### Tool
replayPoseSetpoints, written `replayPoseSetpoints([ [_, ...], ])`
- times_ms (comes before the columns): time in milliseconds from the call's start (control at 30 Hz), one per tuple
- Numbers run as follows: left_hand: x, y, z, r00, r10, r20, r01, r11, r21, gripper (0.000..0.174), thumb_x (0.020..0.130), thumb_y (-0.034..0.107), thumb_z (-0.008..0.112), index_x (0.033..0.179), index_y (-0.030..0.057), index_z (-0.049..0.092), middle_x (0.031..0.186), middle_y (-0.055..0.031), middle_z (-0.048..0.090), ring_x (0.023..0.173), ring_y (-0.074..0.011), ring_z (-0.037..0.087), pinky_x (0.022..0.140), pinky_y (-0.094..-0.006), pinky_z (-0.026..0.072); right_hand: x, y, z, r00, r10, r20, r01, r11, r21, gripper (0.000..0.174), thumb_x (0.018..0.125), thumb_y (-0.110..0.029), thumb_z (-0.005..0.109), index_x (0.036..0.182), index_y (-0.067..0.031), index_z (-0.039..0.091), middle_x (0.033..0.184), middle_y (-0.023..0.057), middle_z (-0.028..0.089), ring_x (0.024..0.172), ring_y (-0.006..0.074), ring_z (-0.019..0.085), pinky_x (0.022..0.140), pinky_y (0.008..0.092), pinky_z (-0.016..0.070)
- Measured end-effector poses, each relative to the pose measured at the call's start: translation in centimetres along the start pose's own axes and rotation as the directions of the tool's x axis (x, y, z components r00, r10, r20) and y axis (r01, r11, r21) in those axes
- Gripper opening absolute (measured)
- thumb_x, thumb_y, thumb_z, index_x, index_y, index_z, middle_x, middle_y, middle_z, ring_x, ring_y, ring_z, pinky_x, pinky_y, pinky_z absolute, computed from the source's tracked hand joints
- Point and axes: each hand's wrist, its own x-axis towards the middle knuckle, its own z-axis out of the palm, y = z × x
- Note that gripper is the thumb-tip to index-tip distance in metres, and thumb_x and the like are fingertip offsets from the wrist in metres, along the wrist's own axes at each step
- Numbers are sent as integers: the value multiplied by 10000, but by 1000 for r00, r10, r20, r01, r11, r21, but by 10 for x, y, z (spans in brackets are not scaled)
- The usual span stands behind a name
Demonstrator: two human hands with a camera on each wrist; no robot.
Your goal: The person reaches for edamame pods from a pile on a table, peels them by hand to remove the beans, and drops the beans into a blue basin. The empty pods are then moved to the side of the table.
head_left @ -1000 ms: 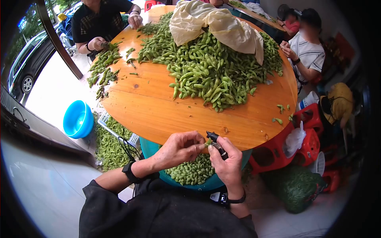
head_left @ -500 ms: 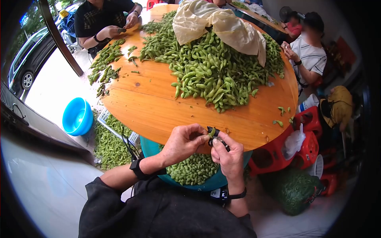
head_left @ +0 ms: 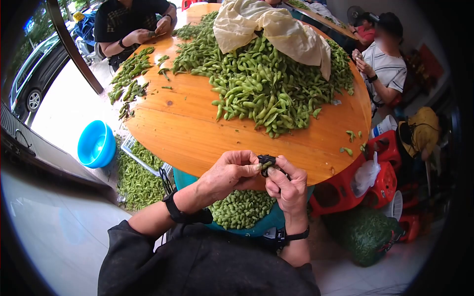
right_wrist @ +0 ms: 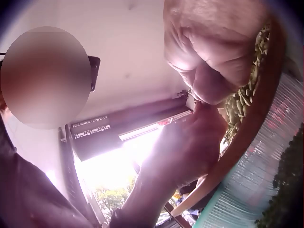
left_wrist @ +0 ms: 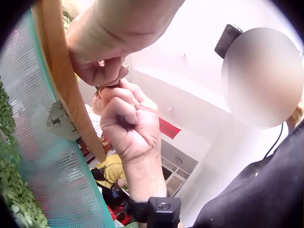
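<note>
Over the near table edge, my left hand (head_left: 229, 172) pinches a green soybean pod (head_left: 265, 166) between thumb and forefinger. My right hand (head_left: 289, 185) grips the same pod from the other side, a black cover (head_left: 266, 159) on its forefinger. The fingers hide most of the pod. Below both hands, a teal basin (head_left: 182, 186) holds loose green beans (head_left: 242, 209). A large heap of pods (head_left: 261, 89) lies on the wooden table (head_left: 197, 128), partly under a cream cloth (head_left: 276, 32). In the left wrist view the hands' fingertips meet beside the table edge (left_wrist: 61, 71).
Two people sit across the table, one left (head_left: 131, 24), one right (head_left: 382, 64). At left on the floor are a blue basin (head_left: 96, 144) and many pods (head_left: 140, 182). Red stools (head_left: 382, 180) and a green mesh sack (head_left: 363, 239) stand at right.
Both my hands have risen slightly, fingers closing further round the pod, which shows less now. The person at far left has brought both hands together.
</note>
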Motion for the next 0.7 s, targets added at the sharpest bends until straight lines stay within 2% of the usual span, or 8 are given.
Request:
replayPoseSetpoints([
  [133,-1,8,2,991,-135,24,137,983,-124,96,960,96,586,875,50,581,657,18,504,502,-66,409,440,-224,257,3,-5,10,989,-150,-7,141,944,-298,90,910,23,575,972,54,634,788,11,507,579,82,491,485,237,388],
  [200,-2,7,1,991,-125,40,129,983,-133,108,963,106,591,873,47,583,649,12,508,501,-69,420,437,-226,271,8,4,4,899,-427,103,385,653,-652,109,859,45,593,960,58,634,791,64,531,633,143,542,549,275,434],
  [267,-3,5,0,992,-111,56,119,982,-146,120,965,117,596,871,43,585,641,6,512,499,-73,431,433,-229,285,6,3,3,899,-426,96,375,640,-670,126,835,51,601,956,61,634,801,86,538,660,171,558,578,287,447],
  [333,-6,1,0,998,-1,66,1,1000,12,131,966,141,611,901,30,588,727,-31,585,540,-105,512,445,-223,339,4,2,5,900,-426,88,365,629,-686,145,811,58,609,953,64,635,811,107,544,686,200,573,606,299,461],
  [400,-11,1,-1,996,2,93,-7,998,61,142,968,150,611,901,27,585,731,-35,589,548,-101,520,447,-224,353,-2,-2,9,847,-495,195,442,451,-776,165,801,59,615,965,62,637,814,114,551,686,226,590,613,307,473],
  [500,-17,2,-3,993,-25,118,9,991,136,146,969,155,614,915,23,583,741,-36,601,565,-93,537,450,-225,380,-10,-1,17,814,-539,215,459,371,-807,174,803,53,617,976,63,637,823,122,562,696,253,602,627,320,484],
  [600,-18,-1,-3,987,-35,157,10,988,154,162,974,168,611,906,27,570,742,-22,596,595,-80,549,464,-219,377,-6,3,12,827,-521,212,457,403,-793,184,809,46,620,992,59,640,825,131,568,697,263,606,625,330,483],
  [700,-15,-12,0,996,80,30,-85,946,313,141,959,128,619,899,25,543,728,-62,609,602,-136,592,483,-259,404,-4,5,7,884,-437,167,389,489,-781,201,822,38,614,1021,55,640,819,130,567,692,256,602,623,328,478],
])
